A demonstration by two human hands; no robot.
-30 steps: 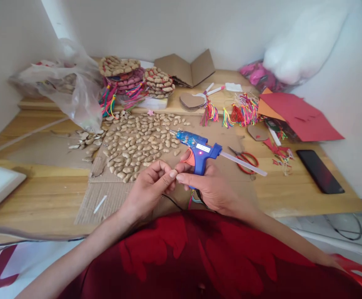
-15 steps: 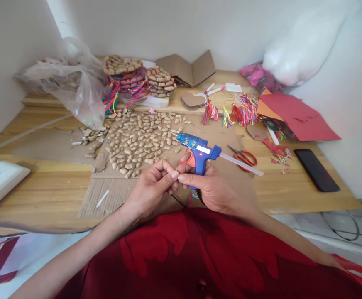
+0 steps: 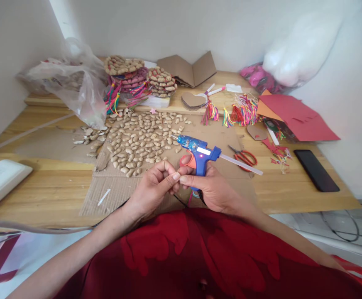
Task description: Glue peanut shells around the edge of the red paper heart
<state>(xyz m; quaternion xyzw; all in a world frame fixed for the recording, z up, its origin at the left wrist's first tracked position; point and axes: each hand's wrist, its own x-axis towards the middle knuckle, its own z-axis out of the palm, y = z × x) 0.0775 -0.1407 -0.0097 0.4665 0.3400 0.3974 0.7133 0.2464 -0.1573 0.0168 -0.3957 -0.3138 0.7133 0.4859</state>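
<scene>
My right hand [image 3: 216, 187] is wrapped round the handle of a blue glue gun [image 3: 201, 153] with an orange trigger. A clear glue stick [image 3: 241, 164] pokes out of its back end, and a small red light glows on its side. The nozzle points left, over the peanuts [image 3: 143, 137] spread on the cardboard [image 3: 218, 133]. My left hand [image 3: 156, 185] is closed in a pinch, its thumb tip meeting the right thumb and fingers just left of the handle. Whatever lies between those fingertips is too small to make out.
Red-handled scissors [image 3: 245, 158] and a black phone [image 3: 316, 170] lie to the right. Stacked peanut pieces [image 3: 160, 81], a plastic bag [image 3: 84, 91], cardboard hearts [image 3: 193, 100] and coloured tassels [image 3: 246, 109] line the back. Red paper [image 3: 302, 116] sits at right, a white device [image 3: 3, 185] at left.
Almost nothing differs. Both hands and the glue gun hold nearly the same place, with the fingertips still together; the view has shifted very slightly.
</scene>
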